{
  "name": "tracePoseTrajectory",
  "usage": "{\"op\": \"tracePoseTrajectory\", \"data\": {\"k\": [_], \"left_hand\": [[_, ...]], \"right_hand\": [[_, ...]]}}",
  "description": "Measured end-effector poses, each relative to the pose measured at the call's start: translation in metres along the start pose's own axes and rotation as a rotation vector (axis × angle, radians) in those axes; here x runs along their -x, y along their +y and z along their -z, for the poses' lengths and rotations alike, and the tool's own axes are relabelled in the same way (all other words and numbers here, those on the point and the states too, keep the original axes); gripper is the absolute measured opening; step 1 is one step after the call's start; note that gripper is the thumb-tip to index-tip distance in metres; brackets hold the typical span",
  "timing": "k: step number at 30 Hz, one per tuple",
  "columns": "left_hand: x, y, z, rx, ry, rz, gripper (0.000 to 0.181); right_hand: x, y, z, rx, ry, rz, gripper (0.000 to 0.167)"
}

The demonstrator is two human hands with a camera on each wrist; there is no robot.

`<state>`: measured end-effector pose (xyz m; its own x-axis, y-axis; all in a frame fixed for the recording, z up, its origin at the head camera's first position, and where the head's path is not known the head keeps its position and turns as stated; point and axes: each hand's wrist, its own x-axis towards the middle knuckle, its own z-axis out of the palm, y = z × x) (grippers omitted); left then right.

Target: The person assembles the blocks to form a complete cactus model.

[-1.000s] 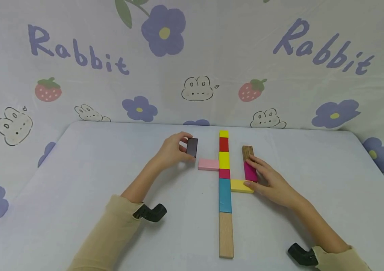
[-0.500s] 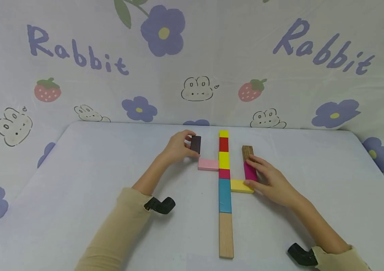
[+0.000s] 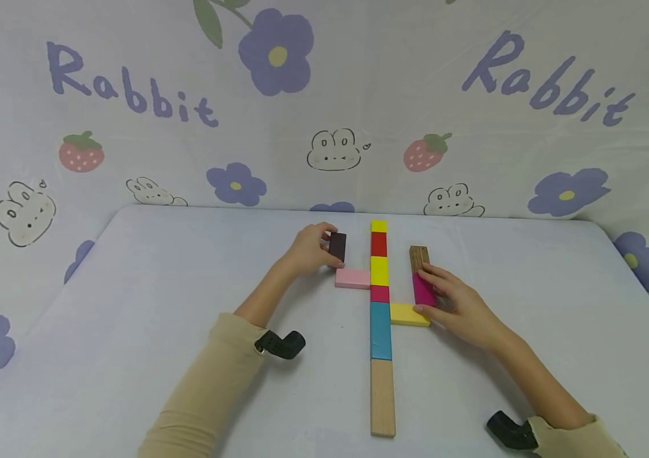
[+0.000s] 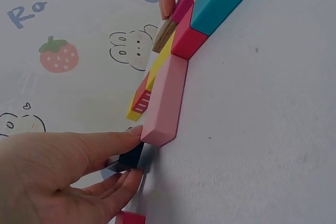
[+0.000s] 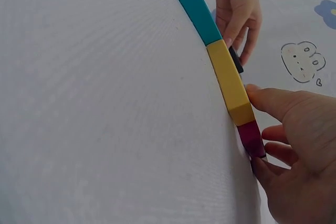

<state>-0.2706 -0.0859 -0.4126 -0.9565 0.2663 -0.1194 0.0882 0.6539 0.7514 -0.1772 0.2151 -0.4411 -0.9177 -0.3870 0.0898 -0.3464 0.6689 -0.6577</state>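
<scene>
My left hand (image 3: 309,250) pinches a dark, nearly black block (image 3: 337,249) between thumb and fingers. That block is at the far side of the pink block (image 3: 353,278); in the left wrist view the thumb tip lies close to the pink block's end. My right hand (image 3: 458,313) grips the magenta block (image 3: 424,292), its thumb tip at the yellow side block (image 3: 407,314). Beyond the magenta piece a brown wood-grain block (image 3: 418,256) continues in line, partly covered by a finger.
A straight column of blocks stands between the hands: natural wood (image 3: 382,397), blue (image 3: 381,331), crimson (image 3: 379,293), yellow (image 3: 379,271), red (image 3: 378,244) and a small yellow one (image 3: 379,226). In the left wrist view a reddish block (image 4: 130,217) shows below the fingers. A printed cloth backdrop rises behind.
My left hand has moved right with the dark block, bringing it from left of the pink block to behind its left end. The right hand stays in place.
</scene>
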Motion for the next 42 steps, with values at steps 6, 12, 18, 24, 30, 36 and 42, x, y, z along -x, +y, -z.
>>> {"op": "tracePoseTrajectory", "data": {"k": [6, 12, 18, 24, 30, 36, 42], "left_hand": [[-0.0027, -0.0029, -0.0015, -0.028, -0.009, -0.006, 0.071], [-0.0041, -0.0032, -0.0003, -0.042, -0.014, 0.009, 0.071], [-0.0042, -0.0012, 0.0001, -0.060, 0.002, 0.012, 0.063], [-0.0021, 0.0004, -0.0020, -0.069, 0.016, 0.013, 0.057], [-0.0011, -0.0026, -0.0018, -0.048, 0.007, 0.010, 0.057], [-0.0008, -0.0051, -0.0014, -0.036, -0.007, 0.008, 0.058], [-0.0010, -0.0072, -0.0023, -0.029, -0.019, 0.004, 0.058]], "right_hand": [[-0.0004, 0.0007, -0.0009, 0.005, -0.006, -0.007, 0.070], [0.0007, 0.0020, -0.0014, 0.006, -0.008, -0.003, 0.070], [0.0006, 0.0006, -0.0015, 0.005, -0.006, -0.002, 0.070], [0.0011, 0.0005, -0.0019, 0.001, -0.008, -0.003, 0.070], [0.0013, -0.0004, -0.0016, -0.009, -0.010, -0.003, 0.070], [0.0016, 0.0007, -0.0014, -0.005, -0.014, -0.007, 0.071], [0.0022, 0.0015, -0.0018, -0.001, -0.011, -0.010, 0.071]]}}
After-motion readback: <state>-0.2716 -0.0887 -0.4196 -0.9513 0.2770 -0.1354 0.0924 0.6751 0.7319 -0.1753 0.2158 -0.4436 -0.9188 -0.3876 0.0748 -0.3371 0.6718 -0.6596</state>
